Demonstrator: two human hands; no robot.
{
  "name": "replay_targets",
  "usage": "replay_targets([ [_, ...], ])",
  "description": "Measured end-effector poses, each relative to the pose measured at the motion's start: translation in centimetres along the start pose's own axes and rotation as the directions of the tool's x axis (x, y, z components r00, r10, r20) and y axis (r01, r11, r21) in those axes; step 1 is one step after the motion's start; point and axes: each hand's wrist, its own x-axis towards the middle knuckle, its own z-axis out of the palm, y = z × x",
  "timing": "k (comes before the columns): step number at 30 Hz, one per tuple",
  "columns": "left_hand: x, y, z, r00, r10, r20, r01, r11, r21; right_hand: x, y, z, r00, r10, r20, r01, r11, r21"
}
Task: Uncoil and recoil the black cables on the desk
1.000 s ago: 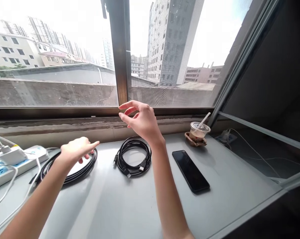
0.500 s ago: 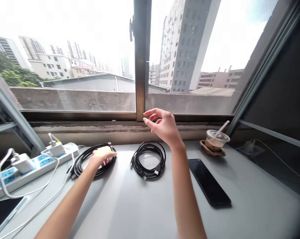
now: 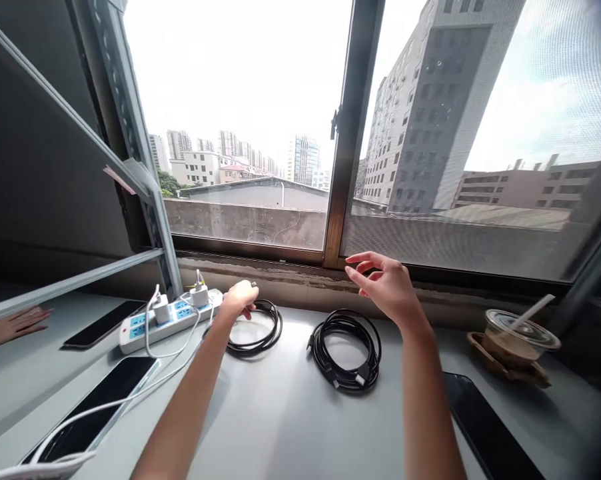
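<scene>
My left hand (image 3: 239,298) is closed at the back of the left coiled black cable (image 3: 275,328), fingers curled. A small dark plug end (image 3: 253,285) shows at its fingertips, and the hand hides part of the coil. A second coiled black cable (image 3: 375,347), with its plug ends at the front and left, lies flat in the middle of the desk. Raised behind and right of that coil, my right hand (image 3: 388,285) holds nothing; its thumb and fingers are bent with a gap between them.
A white power strip (image 3: 173,325) with chargers and white cords stands at left. Phones lie nearby (image 3: 100,400), (image 3: 105,323) and at right (image 3: 485,420). A lidded drink cup (image 3: 518,337) sits in a brown holder. Another person's hand (image 3: 20,327) rests at far left.
The view has swung left, bringing another person's hand and another phone into sight. My left hand has lifted a little from the coil with a plug end. My right hand keeps its pose.
</scene>
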Motion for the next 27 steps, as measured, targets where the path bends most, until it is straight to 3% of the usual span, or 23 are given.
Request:
replay_targets([
  [4,-1.4,-1.3,-2.9,0.977,-0.045,-0.207,0.029,0.996,-0.082,0.1,-0.2,0.6,0.999,0.016,0.049,-0.015,0.999,-0.039],
  [7,-2.5,-1.8,-4.3,0.952,-0.045,-0.302,-0.003,0.987,-0.158,0.0,0.2,1.2,0.960,0.094,0.264,-0.073,0.993,-0.088],
  [8,-2.8,-1.9,-4.6,0.944,-0.041,-0.328,-0.022,0.982,-0.185,-0.1,0.4,1.4,0.908,0.151,0.391,-0.113,0.986,-0.119],
  [9,-3.1,-1.9,-4.8,0.935,-0.034,-0.353,-0.045,0.976,-0.212,-0.2,0.6,1.6,0.820,0.217,0.529,-0.152,0.975,-0.165],
  [11,-3.6,-1.7,-5.2,0.916,-0.014,-0.400,-0.099,0.960,-0.261,-0.4,0.9,2.0,0.592,0.336,0.732,-0.190,0.941,-0.278],
  [12,-4.0,-1.5,-5.4,0.907,-0.004,-0.421,-0.126,0.952,-0.280,-0.5,1.0,2.3,0.513,0.368,0.775,-0.176,0.929,-0.325],
  [13,-4.3,-1.3,-5.5,0.898,0.004,-0.440,-0.148,0.945,-0.293,-0.5,1.0,2.5,0.482,0.383,0.788,-0.146,0.922,-0.359],
  [17,-6.3,0.0,-6.2,0.820,0.070,-0.568,-0.361,0.834,-0.418,-0.8,0.1,3.9,0.562,0.365,0.742,-0.049,0.910,-0.411],
  [21,-7.9,1.2,-6.4,0.702,0.110,-0.704,-0.602,0.619,-0.504,-1.3,-1.2,5.2,0.457,0.414,0.787,-0.053,0.896,-0.441],
  [24,-8.5,1.9,-6.3,0.666,0.142,-0.732,-0.682,0.514,-0.521,-1.6,-1.7,5.7,0.415,0.386,0.824,-0.032,0.911,-0.410],
  [27,-9.2,2.6,-6.1,0.653,0.169,-0.738,-0.732,0.389,-0.559,-1.7,-1.8,5.9,0.408,0.277,0.870,-0.035,0.957,-0.288],
])
